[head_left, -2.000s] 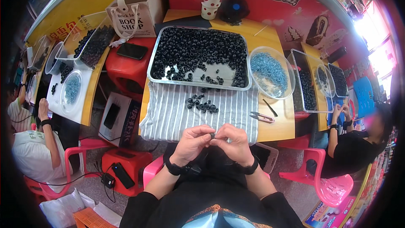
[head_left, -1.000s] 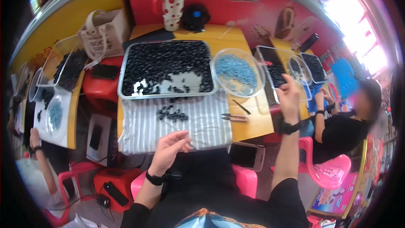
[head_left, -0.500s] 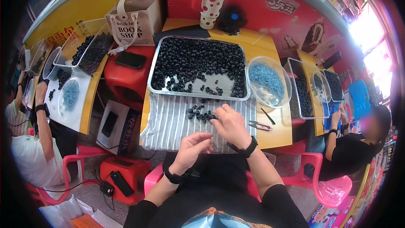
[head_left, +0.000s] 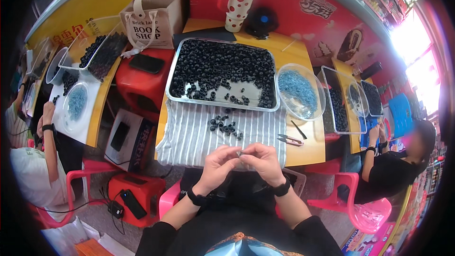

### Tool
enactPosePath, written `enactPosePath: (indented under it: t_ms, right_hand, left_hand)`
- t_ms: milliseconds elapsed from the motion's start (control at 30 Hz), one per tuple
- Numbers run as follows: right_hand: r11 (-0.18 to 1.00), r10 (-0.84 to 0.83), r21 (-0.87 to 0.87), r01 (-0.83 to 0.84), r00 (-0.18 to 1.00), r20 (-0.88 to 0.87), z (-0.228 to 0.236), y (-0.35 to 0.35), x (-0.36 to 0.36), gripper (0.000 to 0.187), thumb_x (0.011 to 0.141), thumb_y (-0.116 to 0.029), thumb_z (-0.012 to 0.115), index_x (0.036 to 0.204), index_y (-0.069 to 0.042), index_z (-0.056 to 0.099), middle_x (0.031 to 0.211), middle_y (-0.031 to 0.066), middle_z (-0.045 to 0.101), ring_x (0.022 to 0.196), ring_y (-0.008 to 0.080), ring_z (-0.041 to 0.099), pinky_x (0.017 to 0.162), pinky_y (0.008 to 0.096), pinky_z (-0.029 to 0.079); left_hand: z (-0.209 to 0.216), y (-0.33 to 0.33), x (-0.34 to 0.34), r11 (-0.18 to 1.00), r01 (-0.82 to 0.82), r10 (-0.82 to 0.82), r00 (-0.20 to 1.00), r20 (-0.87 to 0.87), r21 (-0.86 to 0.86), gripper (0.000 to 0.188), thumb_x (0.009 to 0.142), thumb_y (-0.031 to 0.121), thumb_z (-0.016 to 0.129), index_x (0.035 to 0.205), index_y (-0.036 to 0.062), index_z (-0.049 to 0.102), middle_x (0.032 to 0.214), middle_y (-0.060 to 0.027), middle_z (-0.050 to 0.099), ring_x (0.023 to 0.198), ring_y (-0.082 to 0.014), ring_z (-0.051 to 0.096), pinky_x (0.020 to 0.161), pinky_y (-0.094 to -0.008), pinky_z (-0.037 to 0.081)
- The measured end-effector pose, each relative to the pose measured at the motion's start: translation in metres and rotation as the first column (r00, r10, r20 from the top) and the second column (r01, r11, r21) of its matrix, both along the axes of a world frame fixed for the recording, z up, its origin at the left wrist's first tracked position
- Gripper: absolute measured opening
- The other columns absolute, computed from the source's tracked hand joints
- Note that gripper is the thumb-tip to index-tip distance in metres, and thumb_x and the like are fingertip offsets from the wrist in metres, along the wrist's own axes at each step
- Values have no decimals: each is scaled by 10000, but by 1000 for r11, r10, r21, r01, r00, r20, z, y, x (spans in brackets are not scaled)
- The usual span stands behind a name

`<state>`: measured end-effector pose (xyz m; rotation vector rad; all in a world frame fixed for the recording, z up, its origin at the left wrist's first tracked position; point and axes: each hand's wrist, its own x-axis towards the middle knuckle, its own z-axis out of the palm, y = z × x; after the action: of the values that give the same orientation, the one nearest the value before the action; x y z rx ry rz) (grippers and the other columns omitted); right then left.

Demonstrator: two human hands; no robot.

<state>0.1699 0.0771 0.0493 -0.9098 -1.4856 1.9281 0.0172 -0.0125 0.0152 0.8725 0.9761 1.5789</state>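
Observation:
My left hand [head_left: 217, 169] and my right hand [head_left: 264, 162] meet fingertip to fingertip at the front edge of the striped cloth [head_left: 189, 135]. Both are closed in a pinch. Between the fingertips shows a speck of a small black part [head_left: 241, 153], mostly hidden by the fingers; whatever else the left fingers pinch is too small to make out. Just beyond my hands, a loose cluster of small black ring-shaped parts [head_left: 222, 125] lies on the cloth. A clear tray [head_left: 222, 106] behind it holds a great many more.
Right of the tray is a round clear bowl [head_left: 318, 96] of tiny bluish pieces. Thread snips [head_left: 291, 140] and a dark thin tool [head_left: 299, 129] lie on the table. A spotted tumbler [head_left: 238, 8] and small fan [head_left: 261, 21] stand behind. People work at tables on both sides.
My right hand has moved back from the black parts on the cloth to meet my left hand. The left fingers have closed into a pinch. The person at left has shifted an arm.

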Motion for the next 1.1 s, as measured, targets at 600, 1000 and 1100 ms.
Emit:
enactPosePath:
  t_ms: [600,1000,1100]
  right_hand:
    - [979,-194,9,204,943,-272,-17,-31,15,52,887,41,645,932,21,661,858,31,647,710,95,601,656,227,490]
    - [541,-303,832,-121,895,327,-4,-1,-3,95,768,10,669,849,-19,629,783,148,536,725,345,569,628,411,453]
    - [613,-386,790,32,884,264,-5,0,-1,87,772,-6,673,840,-16,619,792,148,526,746,351,570,640,423,453]
  left_hand:
    - [14,-1,16,993,78,-66,988,136,-90,163,905,-28,609,1068,-31,622,966,-68,629,796,-120,627,635,-231,506]
    - [5,5,3,982,48,47,874,484,-182,183,937,-3,549,1115,-12,588,926,-116,662,760,-164,660,636,-248,536]
    - [1,6,-1,982,87,25,818,574,-167,164,933,9,559,1091,-13,597,941,-125,659,775,-179,657,645,-256,534]
